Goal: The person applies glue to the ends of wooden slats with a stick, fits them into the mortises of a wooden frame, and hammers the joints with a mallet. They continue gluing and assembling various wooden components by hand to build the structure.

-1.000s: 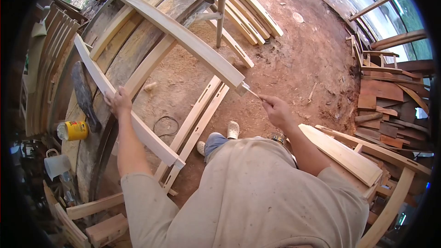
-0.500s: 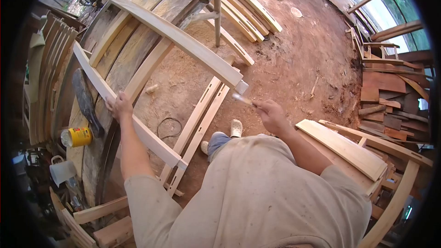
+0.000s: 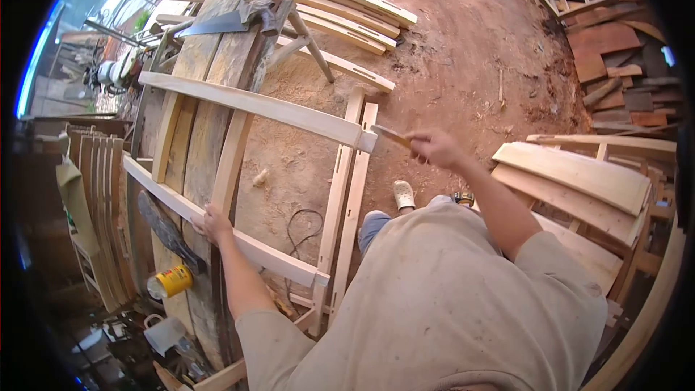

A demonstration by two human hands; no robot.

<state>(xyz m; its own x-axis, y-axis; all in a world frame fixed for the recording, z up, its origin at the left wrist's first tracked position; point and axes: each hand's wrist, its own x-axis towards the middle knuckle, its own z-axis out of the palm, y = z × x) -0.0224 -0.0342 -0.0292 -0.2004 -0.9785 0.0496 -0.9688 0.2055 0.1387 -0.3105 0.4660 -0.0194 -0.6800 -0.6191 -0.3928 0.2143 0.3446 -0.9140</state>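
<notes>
A light wooden frame lies across the plank bench, with two long rails joined by crosspieces. My left hand [image 3: 213, 224] is closed around its near rail [image 3: 271, 253], close to where a crosspiece [image 3: 233, 152] meets it. My right hand [image 3: 436, 148] grips a slim tool [image 3: 394, 137] with a brown wooden handle and a pale, narrow end. That end is right at the squared tenon [image 3: 368, 142] on the end of the far rail [image 3: 253, 103]. Whether the tool is a brush or a chisel, I cannot tell.
On the plank bench [image 3: 206, 69] are a handsaw [image 3: 224, 23], a dark curved piece [image 3: 168, 232] and a yellow can [image 3: 172, 281]. Slotted timbers [image 3: 353, 195] stand below the frame. Boards [image 3: 579, 174] are stacked at right, and a cable [image 3: 293, 235] lies on the ground.
The view has swung, shifting the bench and frame in the picture. The tool's end has come to the far rail's tenon from just beside it. My left hand keeps its hold on the near rail.
</notes>
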